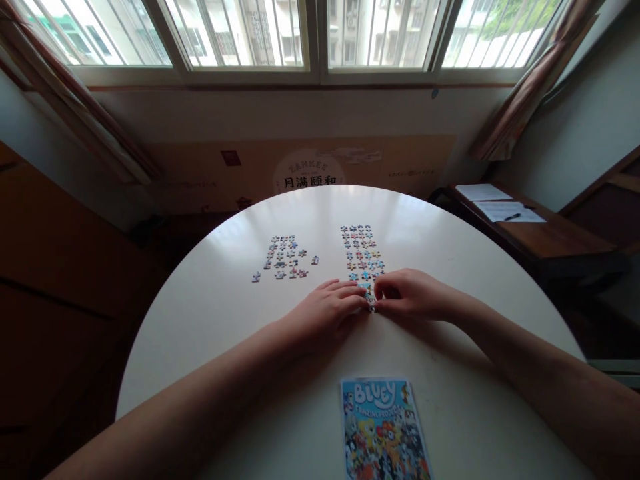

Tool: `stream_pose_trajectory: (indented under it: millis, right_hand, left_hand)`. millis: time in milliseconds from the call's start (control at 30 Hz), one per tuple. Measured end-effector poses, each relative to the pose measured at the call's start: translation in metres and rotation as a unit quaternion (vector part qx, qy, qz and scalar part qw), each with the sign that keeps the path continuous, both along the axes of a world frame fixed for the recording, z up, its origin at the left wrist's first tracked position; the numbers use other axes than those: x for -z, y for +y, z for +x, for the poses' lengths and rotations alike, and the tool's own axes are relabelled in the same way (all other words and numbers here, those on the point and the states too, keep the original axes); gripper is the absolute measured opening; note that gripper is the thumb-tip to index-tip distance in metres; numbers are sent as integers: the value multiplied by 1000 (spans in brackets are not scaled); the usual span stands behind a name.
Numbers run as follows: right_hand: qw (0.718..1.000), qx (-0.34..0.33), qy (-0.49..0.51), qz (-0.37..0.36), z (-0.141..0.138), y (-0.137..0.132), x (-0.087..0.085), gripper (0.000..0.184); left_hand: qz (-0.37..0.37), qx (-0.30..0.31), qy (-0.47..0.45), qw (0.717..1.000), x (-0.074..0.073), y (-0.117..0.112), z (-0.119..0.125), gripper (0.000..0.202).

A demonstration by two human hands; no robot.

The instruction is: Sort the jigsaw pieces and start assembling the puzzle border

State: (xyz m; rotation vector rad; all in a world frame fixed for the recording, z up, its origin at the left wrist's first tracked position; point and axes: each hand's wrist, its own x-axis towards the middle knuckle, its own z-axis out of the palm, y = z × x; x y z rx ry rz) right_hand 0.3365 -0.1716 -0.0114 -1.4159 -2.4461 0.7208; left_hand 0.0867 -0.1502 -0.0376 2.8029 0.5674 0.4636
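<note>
Both my hands meet near the middle of a round white table [210,313]. My left hand [327,308] lies with its fingers stretched forward and pressed on small jigsaw pieces [369,293]. My right hand [407,293] is curled, its fingertips pinching those same pieces from the right. Just beyond the hands, several loose pieces are laid in rows as a right group [361,253]. A second spread of pieces [285,257] lies further left.
A colourful picture card [383,430] with cartoon figures lies at the table's near edge. A dark side desk [540,230] with papers and a pen stands to the right. Behind the table are a wall, a brown board and barred windows.
</note>
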Motion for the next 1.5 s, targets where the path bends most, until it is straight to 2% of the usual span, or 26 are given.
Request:
stream_pose_trajectory:
  millis: [533, 1033, 1233, 1300, 1367, 1433, 1500]
  right_hand:
    - [1000, -10, 4, -21, 2, -1, 2, 16]
    - [1000, -21, -5, -16, 0, -2, 4, 18]
    - [1000, -19, -4, -17, 1, -1, 8, 19]
    - [1000, -19, -5, -19, 1, -1, 9, 18]
    - [1000, -20, -5, -19, 1, -1, 9, 17]
    - [999, -24, -4, -23, 2, -1, 9, 15]
    - [999, -25, -5, -26, 2, -1, 8, 15]
  left_hand:
    - [-19, -7, 6, 1000, 0, -2, -1, 23]
    - [5, 16, -28, 999, 2, -2, -3, 21]
    - [49, 16, -21, 998, 2, -3, -2, 29]
    - [76, -4, -27, 997, -6, -1, -5, 28]
    - [102, -60, -45, 992, -17, 6, -15, 26]
    - [122, -144, -63, 980, -28, 22, -33, 28]
    - [123, -256, -67, 956, -34, 44, -58, 29]
